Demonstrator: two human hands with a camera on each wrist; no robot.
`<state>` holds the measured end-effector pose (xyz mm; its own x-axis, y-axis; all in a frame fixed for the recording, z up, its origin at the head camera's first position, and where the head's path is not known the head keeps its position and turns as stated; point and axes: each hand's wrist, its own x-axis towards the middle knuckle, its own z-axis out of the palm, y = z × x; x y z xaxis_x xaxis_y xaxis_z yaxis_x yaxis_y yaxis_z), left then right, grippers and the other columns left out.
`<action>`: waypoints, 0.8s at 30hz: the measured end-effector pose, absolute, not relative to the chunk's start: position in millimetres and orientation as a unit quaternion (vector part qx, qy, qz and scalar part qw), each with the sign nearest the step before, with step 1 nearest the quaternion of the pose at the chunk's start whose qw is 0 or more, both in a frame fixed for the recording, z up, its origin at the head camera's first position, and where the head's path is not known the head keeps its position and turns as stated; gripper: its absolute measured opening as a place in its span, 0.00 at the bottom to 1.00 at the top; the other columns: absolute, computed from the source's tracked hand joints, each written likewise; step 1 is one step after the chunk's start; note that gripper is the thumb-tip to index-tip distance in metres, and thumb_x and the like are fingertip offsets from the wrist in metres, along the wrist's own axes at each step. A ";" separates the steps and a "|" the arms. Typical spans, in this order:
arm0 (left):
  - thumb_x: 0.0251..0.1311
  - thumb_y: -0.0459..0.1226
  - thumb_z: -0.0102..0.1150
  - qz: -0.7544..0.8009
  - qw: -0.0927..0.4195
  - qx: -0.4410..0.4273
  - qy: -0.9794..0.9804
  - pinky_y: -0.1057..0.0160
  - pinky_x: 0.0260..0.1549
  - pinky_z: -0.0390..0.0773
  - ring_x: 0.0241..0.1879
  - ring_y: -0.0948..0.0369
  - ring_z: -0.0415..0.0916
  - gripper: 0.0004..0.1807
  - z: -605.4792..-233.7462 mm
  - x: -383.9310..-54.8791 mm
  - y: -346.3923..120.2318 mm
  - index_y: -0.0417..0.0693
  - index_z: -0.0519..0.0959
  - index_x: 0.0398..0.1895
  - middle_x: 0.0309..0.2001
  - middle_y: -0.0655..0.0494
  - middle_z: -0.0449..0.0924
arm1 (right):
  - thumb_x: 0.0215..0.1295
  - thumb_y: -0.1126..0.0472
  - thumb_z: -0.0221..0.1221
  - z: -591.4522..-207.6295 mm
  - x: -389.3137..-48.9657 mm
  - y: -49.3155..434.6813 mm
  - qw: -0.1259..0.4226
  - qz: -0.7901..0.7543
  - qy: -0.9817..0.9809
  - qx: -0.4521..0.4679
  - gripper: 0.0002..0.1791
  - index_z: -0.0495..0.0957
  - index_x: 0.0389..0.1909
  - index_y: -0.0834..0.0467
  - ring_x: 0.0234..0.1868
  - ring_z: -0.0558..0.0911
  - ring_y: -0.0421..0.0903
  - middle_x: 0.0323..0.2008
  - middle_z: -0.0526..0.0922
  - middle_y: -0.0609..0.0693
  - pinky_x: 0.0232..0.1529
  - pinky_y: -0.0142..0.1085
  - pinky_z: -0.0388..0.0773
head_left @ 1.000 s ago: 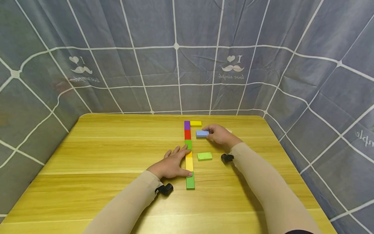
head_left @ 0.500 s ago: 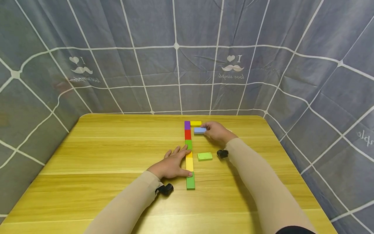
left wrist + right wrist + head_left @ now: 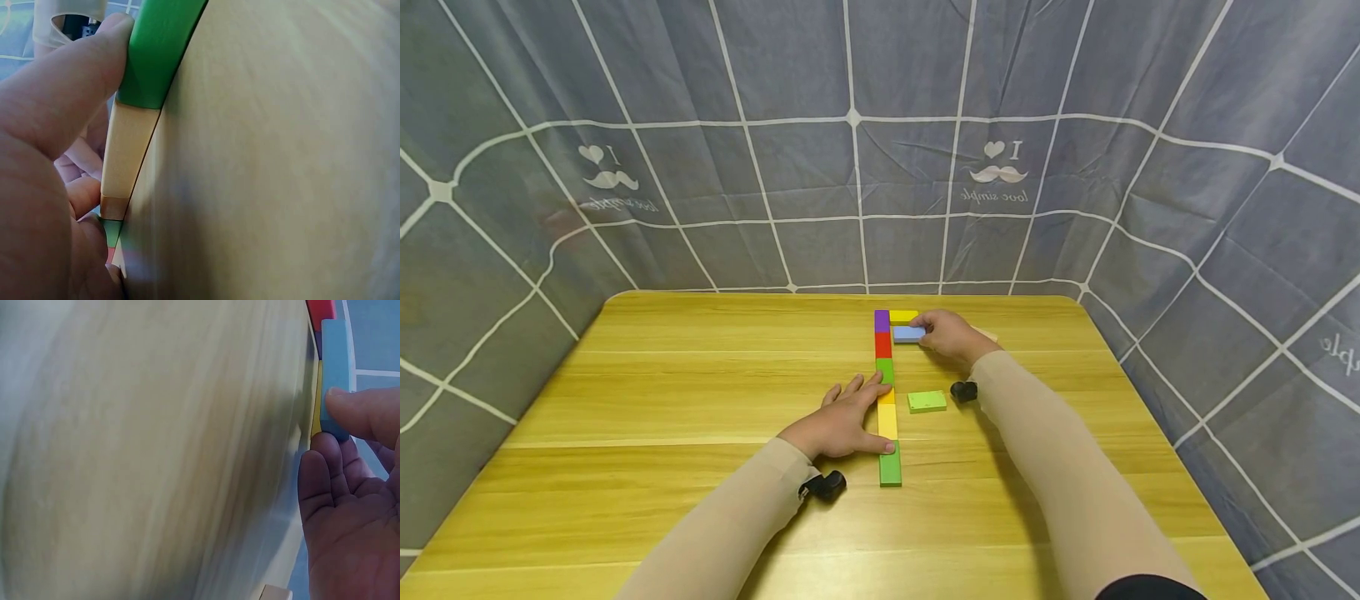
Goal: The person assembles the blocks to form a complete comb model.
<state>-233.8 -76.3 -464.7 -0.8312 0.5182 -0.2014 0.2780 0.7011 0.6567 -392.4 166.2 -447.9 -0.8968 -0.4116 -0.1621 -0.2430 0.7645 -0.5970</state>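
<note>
A column of coloured wooden blocks runs away from me: green (image 3: 891, 468), pale yellow (image 3: 887, 423), orange (image 3: 887, 397), a second green, red (image 3: 883, 345) and purple (image 3: 882, 321). Spread over its near half, my left hand (image 3: 838, 425) rests with the thumb on the nearest green block (image 3: 153, 56) and a fingertip farther up. At the far end a yellow block (image 3: 903, 317) lies crosswise against the purple one. My right hand (image 3: 953, 337) pinches a blue block (image 3: 908, 335) by its right end, just in front of the yellow block and close beside the red one.
A lime green block (image 3: 927, 402) lies alone on the wooden table (image 3: 662, 375), right of the column. Behind my right hand a pale block (image 3: 987, 333) is mostly hidden. A grey curtain (image 3: 760, 175) with white lines hangs beyond the table's back edge.
My right hand has slid the blue block left and slightly away, closer to the red and yellow blocks. My left hand has stayed in place on the column.
</note>
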 end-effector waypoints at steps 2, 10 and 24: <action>0.58 0.60 0.74 0.318 0.188 0.222 0.903 0.38 0.81 0.30 0.87 0.47 0.33 0.56 -464.7 -233.8 -76.4 0.56 0.56 0.85 0.87 0.54 0.40 | 0.73 0.66 0.59 -449.1 -393.0 165.4 0.145 -0.295 0.928 -0.175 0.22 0.80 0.67 0.59 0.53 0.78 0.53 0.55 0.84 0.58 0.64 0.48 0.76; 0.59 0.60 0.73 0.318 0.188 0.223 0.902 0.38 0.81 0.30 0.87 0.47 0.32 0.56 -464.4 -233.8 -76.3 0.56 0.56 0.85 0.87 0.54 0.40 | 0.74 0.66 0.59 -450.5 -392.7 162.5 0.147 -0.284 0.932 -0.174 0.23 0.79 0.68 0.58 0.55 0.78 0.54 0.58 0.83 0.59 0.67 0.49 0.75; 0.59 0.60 0.73 0.314 0.188 0.221 0.904 0.38 0.81 0.30 0.87 0.47 0.32 0.56 -463.9 -233.7 -75.7 0.56 0.56 0.85 0.87 0.55 0.40 | 0.74 0.67 0.60 -452.7 -393.3 159.3 0.146 -0.279 0.932 -0.179 0.23 0.78 0.69 0.60 0.54 0.78 0.54 0.58 0.84 0.60 0.67 0.49 0.75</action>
